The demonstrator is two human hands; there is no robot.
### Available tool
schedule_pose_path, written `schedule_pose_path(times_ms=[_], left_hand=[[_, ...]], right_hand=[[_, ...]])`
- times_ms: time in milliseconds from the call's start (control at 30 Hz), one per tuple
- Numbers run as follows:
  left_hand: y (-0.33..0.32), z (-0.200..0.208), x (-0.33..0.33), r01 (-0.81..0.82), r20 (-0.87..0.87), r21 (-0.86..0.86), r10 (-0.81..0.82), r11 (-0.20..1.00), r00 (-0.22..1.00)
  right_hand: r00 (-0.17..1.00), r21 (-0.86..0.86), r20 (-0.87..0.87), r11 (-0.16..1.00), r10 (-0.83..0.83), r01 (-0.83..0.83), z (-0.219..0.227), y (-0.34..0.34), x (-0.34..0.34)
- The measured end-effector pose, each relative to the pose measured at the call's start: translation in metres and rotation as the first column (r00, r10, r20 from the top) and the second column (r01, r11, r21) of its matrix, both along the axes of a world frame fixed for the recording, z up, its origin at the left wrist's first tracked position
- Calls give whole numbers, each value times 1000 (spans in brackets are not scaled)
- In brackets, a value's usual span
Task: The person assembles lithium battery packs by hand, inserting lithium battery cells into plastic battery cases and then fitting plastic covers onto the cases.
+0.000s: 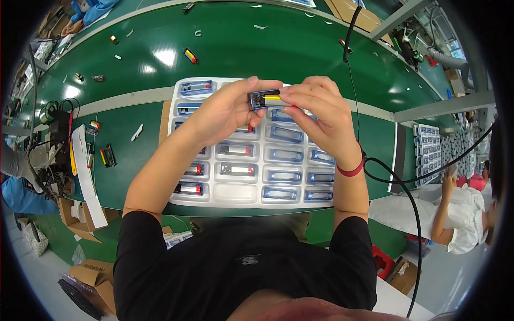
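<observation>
Above a white moulded tray (235, 193), I hold a small blue plastic housing (255, 106) between both hands. Inside it sits a battery assembly (272, 98) with a yellow band and a black end. My left hand (227, 109) supports the housing from the left, thumb along its top. My right hand (324, 109) closes its fingers on the right end and hides that part. In the tray's left columns, several blue housings hold battery assemblies, such as a battery assembly (235, 150) with a red end. The right columns carry blue housings (285, 155) without a visible battery.
Loose battery assemblies (191, 55) and white strips (261, 27) lie on a green conveyor belt (230, 43) beyond the tray. Wire, a yellow knife (73, 159) and tools stand at left. A black cable (412, 214) hangs at right, near a person in white (466, 214).
</observation>
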State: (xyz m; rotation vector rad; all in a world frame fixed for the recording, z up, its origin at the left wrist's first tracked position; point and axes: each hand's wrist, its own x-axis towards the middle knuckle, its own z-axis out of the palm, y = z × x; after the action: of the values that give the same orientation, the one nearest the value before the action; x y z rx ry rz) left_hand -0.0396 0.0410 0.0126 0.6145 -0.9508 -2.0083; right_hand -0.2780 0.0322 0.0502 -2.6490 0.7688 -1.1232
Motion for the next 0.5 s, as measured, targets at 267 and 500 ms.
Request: schedule_pose_path(times_ms=[267,500], left_hand=[[-1,3,-1,10,-11,-34,-11,999,1000],[1,1,0,-18,10,-53,19,998,1000]], right_hand=[[996,-130,-30,988,-87,83,-6,-3,4],[996,-172,-71,984,-62,49,-10,-8,3]])
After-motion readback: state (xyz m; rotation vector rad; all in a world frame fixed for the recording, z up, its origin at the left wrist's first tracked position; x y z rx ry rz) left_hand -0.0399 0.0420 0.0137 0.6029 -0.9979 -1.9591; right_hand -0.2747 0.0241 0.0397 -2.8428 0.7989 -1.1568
